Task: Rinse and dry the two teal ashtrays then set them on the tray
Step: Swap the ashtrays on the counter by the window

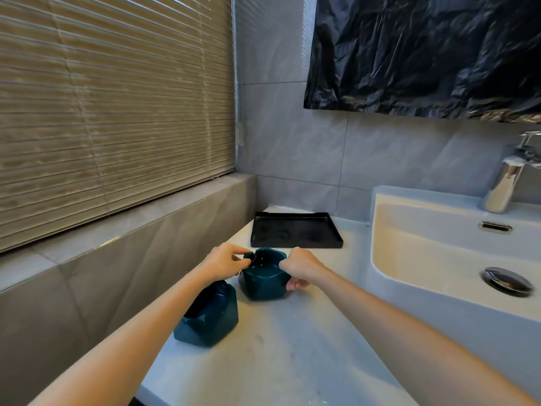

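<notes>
Near ashtray sits untouched while left hand and right hand, fingers curled, grip far ashtray, whose slick glaze could slip.

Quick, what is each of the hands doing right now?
Left hand: pinching the left rim of the farther teal ashtray.
Right hand: gripping that ashtray's right side.
</notes>
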`<state>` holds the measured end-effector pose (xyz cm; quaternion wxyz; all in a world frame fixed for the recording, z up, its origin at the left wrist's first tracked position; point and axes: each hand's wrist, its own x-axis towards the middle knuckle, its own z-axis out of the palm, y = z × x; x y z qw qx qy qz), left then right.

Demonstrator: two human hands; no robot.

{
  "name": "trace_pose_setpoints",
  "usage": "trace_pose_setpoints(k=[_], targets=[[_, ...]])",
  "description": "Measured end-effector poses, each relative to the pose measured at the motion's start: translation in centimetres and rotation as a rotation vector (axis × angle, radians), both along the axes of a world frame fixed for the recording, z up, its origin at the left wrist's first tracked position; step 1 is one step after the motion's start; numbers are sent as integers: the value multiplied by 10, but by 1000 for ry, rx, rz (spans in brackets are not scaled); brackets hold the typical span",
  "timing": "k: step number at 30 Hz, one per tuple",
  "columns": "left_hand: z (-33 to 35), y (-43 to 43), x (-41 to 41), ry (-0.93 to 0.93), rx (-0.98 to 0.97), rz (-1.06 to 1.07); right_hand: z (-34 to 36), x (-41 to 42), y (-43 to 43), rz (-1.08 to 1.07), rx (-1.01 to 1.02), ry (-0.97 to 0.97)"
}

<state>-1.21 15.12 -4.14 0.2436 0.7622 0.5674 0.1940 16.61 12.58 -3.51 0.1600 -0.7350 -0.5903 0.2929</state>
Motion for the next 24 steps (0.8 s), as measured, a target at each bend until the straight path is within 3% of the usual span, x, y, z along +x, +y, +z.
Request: trace_pose_setpoints(k=[3, 5, 8, 11, 17, 24], targets=[[0, -5, -2, 16, 9, -5, 1, 1, -2, 27, -28, -7], [2, -11, -9, 24, 40, 15, 4, 2, -8, 84, 6, -122], [2, -27, -30, 16, 114, 78, 10, -2, -22, 140, 305, -475], [-7, -47, -56, -27, 148, 186, 14, -19, -44, 214, 456, -412], [-31, -77, -99, -121, -36, 314, -2, -74, -54, 423, 28, -146], [-21, -90, -91, -254, -172, 332, 11, -96, -54, 379, -74, -172]])
